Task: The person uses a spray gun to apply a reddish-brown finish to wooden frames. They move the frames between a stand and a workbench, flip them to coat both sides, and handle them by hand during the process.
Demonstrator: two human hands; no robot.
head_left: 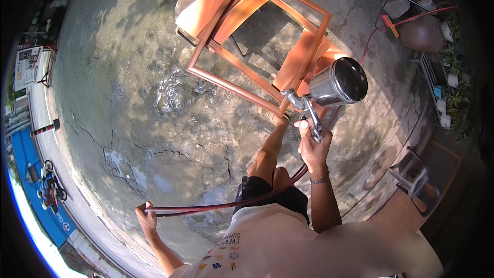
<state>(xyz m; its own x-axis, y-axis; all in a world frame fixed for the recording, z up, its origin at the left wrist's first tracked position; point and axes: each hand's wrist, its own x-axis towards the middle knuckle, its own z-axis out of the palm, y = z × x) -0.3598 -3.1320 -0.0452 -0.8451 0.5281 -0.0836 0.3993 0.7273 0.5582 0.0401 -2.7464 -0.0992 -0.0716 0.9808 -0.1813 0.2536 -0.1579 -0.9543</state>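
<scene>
My right hand (313,146) grips the handle of a metal spray gun (301,102), whose large silver cup (337,81) is tilted toward the right. Off to the lower left, my left hand (147,219) is closed on a looped dark red hose (198,208), which crosses in front of my waist and runs up past the gun. Just beyond the gun, orange-brown frames (216,69) lie on overlapping panels (328,59) of the same colour, with a rounded piece (198,7) at the back. The gun and cup hide part of the nearest frame corner and panel.
I stand on cracked concrete (128,123). At right are an orange-handled tool (391,25), a rock (419,33), metal racks (427,80), plants (453,62) and a chair (414,185). A motorcycle (54,188) by a blue wall (25,159) and a sign (28,67) are far left.
</scene>
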